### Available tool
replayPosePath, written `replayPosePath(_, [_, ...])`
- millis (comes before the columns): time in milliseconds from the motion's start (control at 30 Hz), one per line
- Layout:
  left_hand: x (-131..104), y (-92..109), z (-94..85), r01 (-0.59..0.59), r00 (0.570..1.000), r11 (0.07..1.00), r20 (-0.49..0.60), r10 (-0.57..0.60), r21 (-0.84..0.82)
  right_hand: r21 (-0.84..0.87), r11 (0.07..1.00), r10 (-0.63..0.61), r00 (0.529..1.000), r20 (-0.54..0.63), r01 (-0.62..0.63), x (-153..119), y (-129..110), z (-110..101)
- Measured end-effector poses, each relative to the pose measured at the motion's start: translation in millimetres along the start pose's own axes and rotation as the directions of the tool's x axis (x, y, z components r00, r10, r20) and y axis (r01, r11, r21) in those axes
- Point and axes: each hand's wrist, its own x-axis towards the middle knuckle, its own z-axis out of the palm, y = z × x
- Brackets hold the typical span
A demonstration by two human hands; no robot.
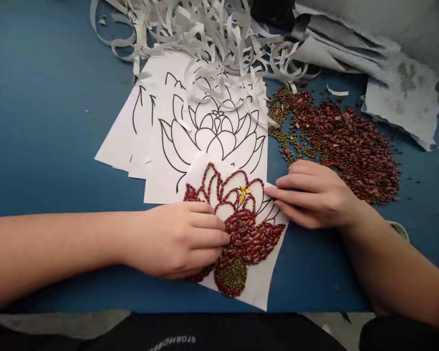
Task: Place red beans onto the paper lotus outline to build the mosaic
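A white sheet [258, 287] with a lotus picture made of dried beans lies tilted near the front of the table. Red beans [256, 241] fill its lower petals and line the upper ones. A round patch of green beans [231, 275] and a small yellow flower shape [244, 194] also show. My left hand [183, 239] rests over the picture's left side, fingers curled together, with whatever they pinch hidden. At the sheet's upper right edge, my right hand [310, 195] has its thumb and forefinger closed on the paper.
Printed lotus sheets [214, 141] lie fanned behind the picture, partly under a heap of shredded paper strips [205, 29]. A pile of loose red and green beans [351, 146] spreads at right. Torn grey-white paper [402, 102] lies beyond, on the blue table [51, 146].
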Motion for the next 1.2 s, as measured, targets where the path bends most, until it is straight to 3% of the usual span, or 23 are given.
replayPosePath(333, [-3.3, 0.2, -2.1, 0.005, 1.000, 1.000, -0.004, -0.004, 0.015, 0.001, 0.994, 0.113, 0.992, -0.053, -0.113, 3.7, -5.2, 7.1])
replayPosePath(1200, [-3.1, -0.3, -2.2, 0.004, 1.000, 0.998, 0.015, -0.005, 0.055, 0.037, 0.999, 0.039, 0.999, -0.001, -0.039, 0.3, 1.0, 4.5])
